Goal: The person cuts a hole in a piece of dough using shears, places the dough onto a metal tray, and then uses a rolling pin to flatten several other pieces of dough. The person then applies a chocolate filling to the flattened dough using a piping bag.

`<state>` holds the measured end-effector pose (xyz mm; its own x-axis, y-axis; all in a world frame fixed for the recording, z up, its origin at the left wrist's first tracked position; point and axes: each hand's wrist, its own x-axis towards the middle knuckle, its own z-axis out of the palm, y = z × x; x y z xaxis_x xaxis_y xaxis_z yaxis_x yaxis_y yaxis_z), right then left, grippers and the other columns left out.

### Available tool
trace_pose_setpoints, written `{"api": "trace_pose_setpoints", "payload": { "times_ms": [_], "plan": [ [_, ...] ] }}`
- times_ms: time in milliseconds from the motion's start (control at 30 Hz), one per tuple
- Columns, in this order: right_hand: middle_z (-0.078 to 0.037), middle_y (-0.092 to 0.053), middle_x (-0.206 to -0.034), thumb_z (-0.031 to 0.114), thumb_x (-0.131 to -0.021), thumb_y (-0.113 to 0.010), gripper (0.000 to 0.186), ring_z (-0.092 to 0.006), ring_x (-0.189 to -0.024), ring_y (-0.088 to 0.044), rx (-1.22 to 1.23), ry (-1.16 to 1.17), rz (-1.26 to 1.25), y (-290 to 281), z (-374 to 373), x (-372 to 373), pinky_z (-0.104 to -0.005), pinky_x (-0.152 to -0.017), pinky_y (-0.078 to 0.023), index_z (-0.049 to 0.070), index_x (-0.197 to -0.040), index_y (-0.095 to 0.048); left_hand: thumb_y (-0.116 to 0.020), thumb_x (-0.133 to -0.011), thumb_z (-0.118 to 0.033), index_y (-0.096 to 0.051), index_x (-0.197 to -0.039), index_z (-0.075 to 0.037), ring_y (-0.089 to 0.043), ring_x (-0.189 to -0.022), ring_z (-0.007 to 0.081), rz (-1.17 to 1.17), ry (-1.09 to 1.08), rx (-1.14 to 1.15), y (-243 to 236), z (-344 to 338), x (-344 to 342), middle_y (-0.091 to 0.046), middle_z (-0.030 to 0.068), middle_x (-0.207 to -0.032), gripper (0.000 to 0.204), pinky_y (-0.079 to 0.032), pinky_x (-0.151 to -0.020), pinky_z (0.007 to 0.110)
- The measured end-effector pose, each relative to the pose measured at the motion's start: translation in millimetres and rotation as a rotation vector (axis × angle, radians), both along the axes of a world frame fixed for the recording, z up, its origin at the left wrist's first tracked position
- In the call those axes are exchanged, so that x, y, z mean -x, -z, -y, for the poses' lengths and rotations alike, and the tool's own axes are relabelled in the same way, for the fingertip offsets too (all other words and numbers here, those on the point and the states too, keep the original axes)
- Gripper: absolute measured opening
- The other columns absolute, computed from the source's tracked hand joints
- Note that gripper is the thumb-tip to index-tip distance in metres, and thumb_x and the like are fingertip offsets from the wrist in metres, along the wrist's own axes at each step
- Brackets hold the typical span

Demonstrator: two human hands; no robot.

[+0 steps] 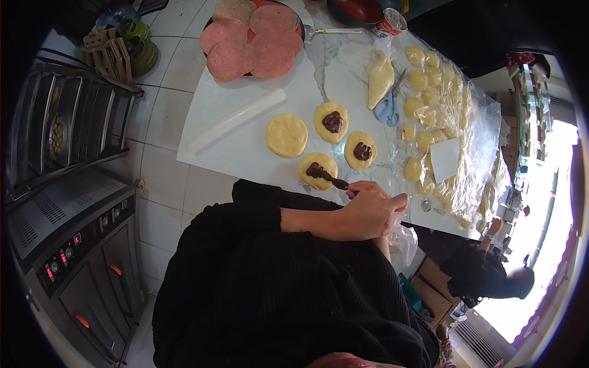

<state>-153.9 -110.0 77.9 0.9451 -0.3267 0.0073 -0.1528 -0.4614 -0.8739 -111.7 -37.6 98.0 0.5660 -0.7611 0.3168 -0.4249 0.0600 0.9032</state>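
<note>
My left hand (pixel 362 216) is closed around a piping bag of chocolate filling; the bag's clear loose plastic end (pixel 403 239) hangs below the hands. Mostly hidden behind it, my right hand (pixel 388 228) grips the same bag. From the bag's tip a thick brown strand of chocolate (pixel 331 180) runs onto the nearest flattened dough round (pixel 315 183). Two more rounds, one farther back (pixel 319 127) and one to the right (pixel 361 164), carry dark chocolate dollops in their middles. A plain dough round (pixel 286 135) lies to the left, beside a white rolling pin (pixel 236 121).
Pink round slices (pixel 233 59) fill a dark tray at the back. A filled yellow piping bag (pixel 380 81) and blue-handled scissors (pixel 386 109) lie right of the rounds. Dough balls (pixel 415 108) sit under plastic sheeting (pixel 472 135). An oven (pixel 80 245) stands left; another person (pixel 481 270) is at right.
</note>
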Motion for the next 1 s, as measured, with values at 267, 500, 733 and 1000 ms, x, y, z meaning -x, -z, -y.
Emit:
{"api": "trace_pose_setpoints", "payload": {
  "times_ms": [267, 500, 733, 1000],
  "plan": [
    [-0.007, -0.053, -0.064, -0.001, -0.066, -0.060, 0.006, -0.0158, -0.057, -0.051, 0.244, 0.117, -0.017, 16, -7, 9, -0.0244, -0.056, -0.041, 0.001, -0.071, -0.058, -0.055, -0.063, -0.001, -0.040, -0.075, -0.002, -0.055, -0.054, 0.0314, -0.066, 0.186, 0.055, 5, 1, -1, -0.050, 0.0159, -0.057, 0.019, -0.042, -0.048, 0.036],
    [-0.008, -0.061, -0.071, -0.008, -0.065, -0.062, 0.018, -0.0151, -0.064, -0.059, 0.197, 0.075, -0.116, 12, -9, -1, -0.0218, -0.062, -0.047, 0.003, -0.080, -0.065, -0.056, -0.061, -0.002, -0.042, -0.076, 0.000, -0.056, -0.056, 0.0343, -0.160, 0.271, 0.070, -1, 0, -5, -0.049, 0.0193, -0.058, 0.020, -0.042, -0.050, 0.038],
    [-0.009, -0.059, -0.067, -0.012, -0.059, -0.060, 0.026, -0.0189, -0.060, -0.059, 0.190, 0.053, -0.084, 28, -8, -4, -0.0232, -0.056, -0.044, 0.002, -0.080, -0.064, -0.059, -0.063, -0.009, -0.045, -0.076, -0.004, -0.050, -0.064, 0.0348, -0.223, 0.269, 0.021, 1, 0, -3, -0.052, 0.0159, -0.065, 0.020, -0.038, -0.060, 0.040],
    [-0.009, -0.059, -0.068, -0.010, -0.059, -0.059, 0.025, -0.0196, -0.060, -0.059, 0.188, -0.064, -0.090, 39, -1, -8, -0.0246, -0.053, -0.044, 0.002, -0.081, -0.063, -0.058, -0.066, -0.011, -0.047, -0.077, -0.005, -0.046, -0.069, 0.0360, -0.249, 0.255, -0.006, 1, 0, -1, -0.052, 0.0154, -0.065, 0.016, -0.031, -0.071, 0.043]
  ]
}}
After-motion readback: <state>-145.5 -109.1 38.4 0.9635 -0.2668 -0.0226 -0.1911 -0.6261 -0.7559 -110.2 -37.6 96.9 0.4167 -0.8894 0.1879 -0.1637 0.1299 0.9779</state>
